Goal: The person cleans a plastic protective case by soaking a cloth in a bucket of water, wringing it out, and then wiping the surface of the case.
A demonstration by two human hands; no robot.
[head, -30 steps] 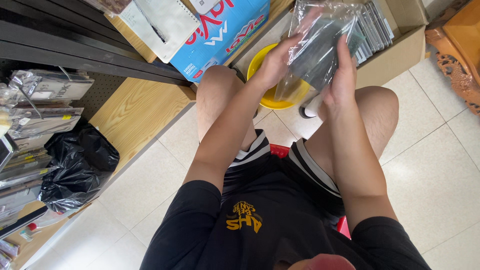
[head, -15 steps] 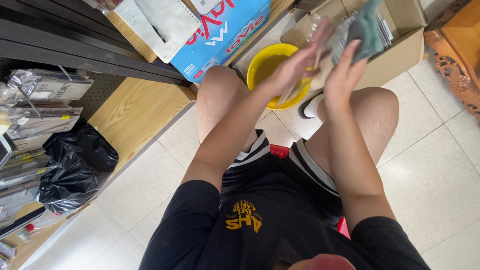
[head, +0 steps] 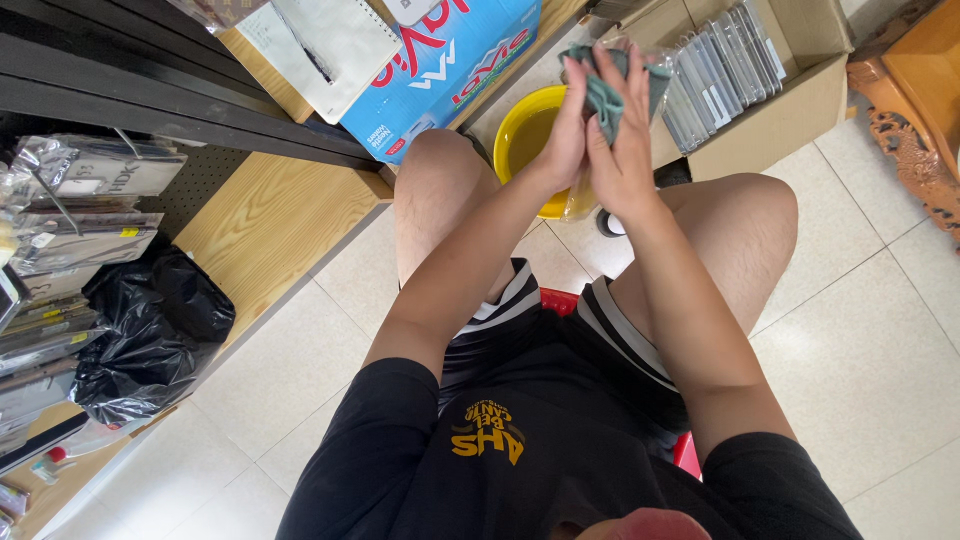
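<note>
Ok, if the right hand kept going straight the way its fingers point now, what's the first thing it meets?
Likely the open cardboard box of flat packets; the right hand, pressing a grey-green cloth, points up-frame toward it, though depth is unclear.

There are two hands (head: 598, 140), one grey-green cloth (head: 606, 88), one yellow basin (head: 524, 132), one cardboard box (head: 800, 85), one blue carton (head: 450, 62) and one black bag (head: 150, 335).

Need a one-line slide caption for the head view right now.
Seated person's left hand and right hand press a grey-green cloth together above a yellow basin.
</note>
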